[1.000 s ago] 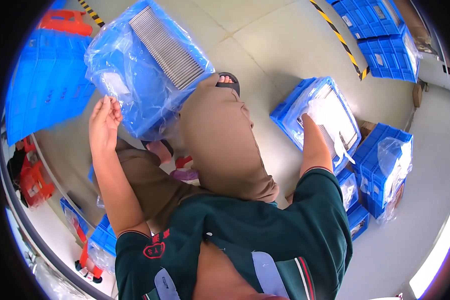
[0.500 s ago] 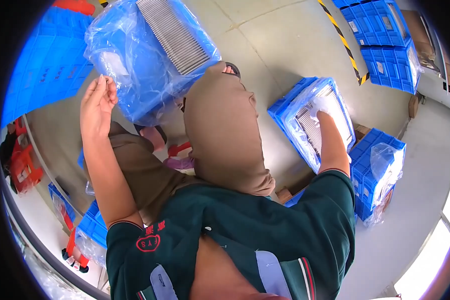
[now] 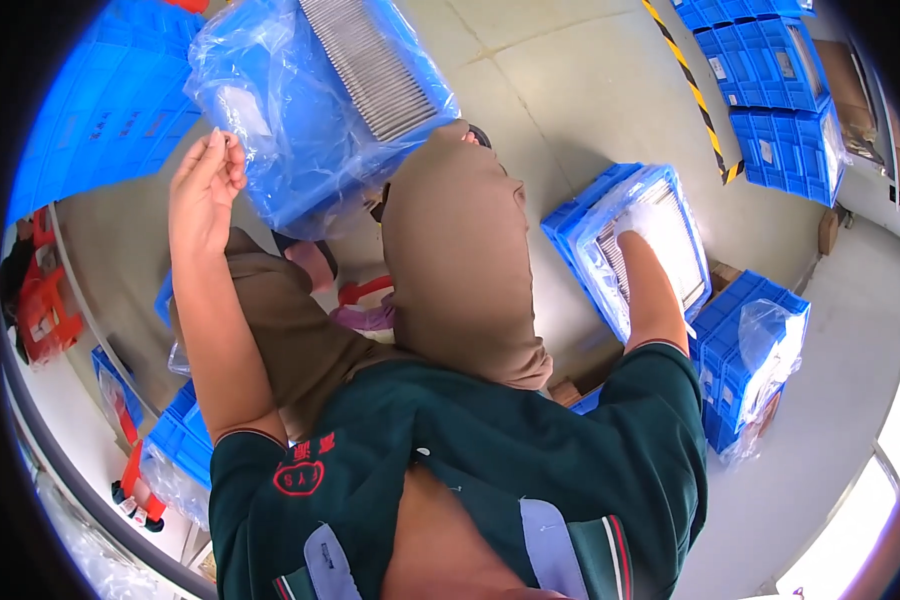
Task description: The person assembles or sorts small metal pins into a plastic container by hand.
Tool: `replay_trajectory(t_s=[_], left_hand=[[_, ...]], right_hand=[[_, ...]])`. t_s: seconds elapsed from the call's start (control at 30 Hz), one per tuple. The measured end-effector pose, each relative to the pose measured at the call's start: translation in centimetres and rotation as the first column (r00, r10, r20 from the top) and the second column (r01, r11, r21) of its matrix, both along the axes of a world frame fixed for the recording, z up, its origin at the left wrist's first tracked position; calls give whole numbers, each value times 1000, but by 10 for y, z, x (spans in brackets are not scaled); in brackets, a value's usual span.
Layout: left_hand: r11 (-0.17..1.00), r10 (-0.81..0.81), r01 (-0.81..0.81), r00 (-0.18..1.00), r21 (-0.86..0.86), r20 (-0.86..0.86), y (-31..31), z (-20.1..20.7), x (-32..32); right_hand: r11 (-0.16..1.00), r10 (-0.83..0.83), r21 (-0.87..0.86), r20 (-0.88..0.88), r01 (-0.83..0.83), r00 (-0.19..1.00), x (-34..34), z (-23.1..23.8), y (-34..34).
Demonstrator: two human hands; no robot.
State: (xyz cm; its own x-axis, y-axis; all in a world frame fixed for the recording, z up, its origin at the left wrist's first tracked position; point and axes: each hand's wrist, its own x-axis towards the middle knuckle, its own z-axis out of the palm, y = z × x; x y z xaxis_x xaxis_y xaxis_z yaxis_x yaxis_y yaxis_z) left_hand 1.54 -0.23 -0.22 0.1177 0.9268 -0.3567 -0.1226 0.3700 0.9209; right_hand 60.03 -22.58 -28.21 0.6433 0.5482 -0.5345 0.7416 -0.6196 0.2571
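My left hand (image 3: 208,182) is raised at the left with its fingers curled in and the fingertips pinched together. Whatever lies between them, if anything, is too small to make out. It is nearest to a large blue crate (image 3: 305,125) lined with clear plastic film, which holds a long row of thin grey metal pieces (image 3: 375,70). On the right, my right hand (image 3: 642,222) reaches into a smaller blue crate (image 3: 578,228), also film-lined, over closely set rows of similar pieces (image 3: 612,258). That hand looks white and washed out by glare, so its fingers cannot be read.
Stacked blue crates (image 3: 120,110) stand at the far left, with more crates (image 3: 780,70) at the far right. Another crate (image 3: 740,330) with loose film sits beside my right arm. Yellow-black tape (image 3: 692,95) marks the floor. Red stools (image 3: 50,315) stand at the left.
My right hand has shifted slightly left over the rows in the smaller crate. My left hand keeps the same pinched pose. The whole view has moved a little.
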Motion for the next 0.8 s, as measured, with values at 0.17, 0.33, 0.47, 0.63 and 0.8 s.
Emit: replay_trajectory(t_s=[0.17, 0.33, 0.47, 0.63, 0.8], left_hand=[[1000, 4, -4, 999, -1, 36, 8, -9, 8], [1000, -7, 5, 996, 24, 86, 7, -5, 10], [999, -12, 5, 989, 44, 147, 5, -1, 18], [999, -1, -9, 976, 44, 220, 1, -2, 14], [996, 47, -66, 957, 58, 285, -6, -2, 0]], right_hand=[[559, 556, 380, 487, -737, 673, -2, 8, -51], [755, -273, 247, -723, 607, 635, -65, 138, -32], [541, -199, -16, -974, 841, 110, -121, 226, 19], [641, 164, 44, -983, 766, -80, -189, 284, 110], [679, 413, 468, -881, 566, 233, -300, 324, 194]])
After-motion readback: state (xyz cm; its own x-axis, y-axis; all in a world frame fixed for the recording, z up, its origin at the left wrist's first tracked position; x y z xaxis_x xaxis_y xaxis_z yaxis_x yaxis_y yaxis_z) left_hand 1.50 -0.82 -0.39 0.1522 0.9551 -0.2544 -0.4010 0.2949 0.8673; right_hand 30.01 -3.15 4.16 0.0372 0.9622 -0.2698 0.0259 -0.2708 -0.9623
